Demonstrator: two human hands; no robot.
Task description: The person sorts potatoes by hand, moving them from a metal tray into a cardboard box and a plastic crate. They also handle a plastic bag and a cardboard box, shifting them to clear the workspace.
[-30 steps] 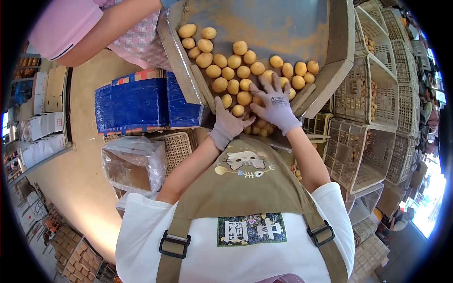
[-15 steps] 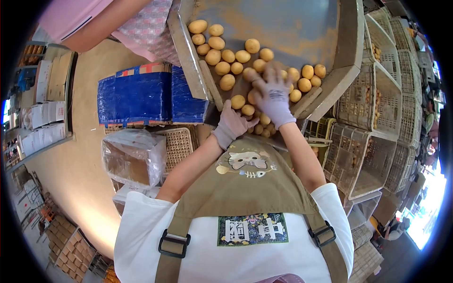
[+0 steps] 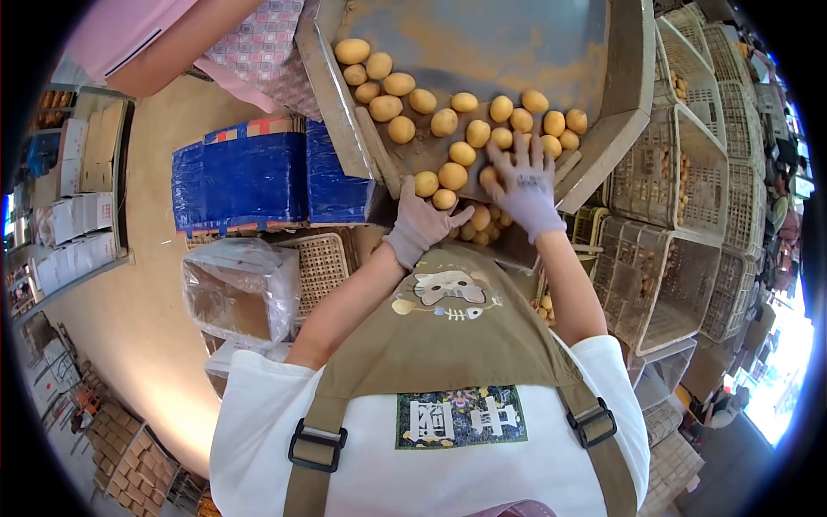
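Note:
Several round yellow fruits (image 3: 444, 122) lie on a metal tray (image 3: 482, 43) with raised sides. My left hand (image 3: 422, 226), in a light glove, is at the left of the tray's narrow mouth, fingers apart, beside a few fruits. On the right of the mouth, my right hand (image 3: 526, 191), also gloved, has its fingers spread and touches fruits near its fingertips. Below the mouth, more fruits (image 3: 479, 226) are heaped between my hands, partly hidden by the apron.
A person in a pink top (image 3: 129, 39) stands at the upper left. Blue-wrapped boxes (image 3: 241, 177) and a plastic-covered box (image 3: 239, 289) are on the left. Stacked plastic crates (image 3: 642, 258), some holding fruit, line the right.
My right hand has moved slightly right and down, its fingers now more clearly spread. Fruits near the mouth have shifted and rolled. My left hand has hardly moved.

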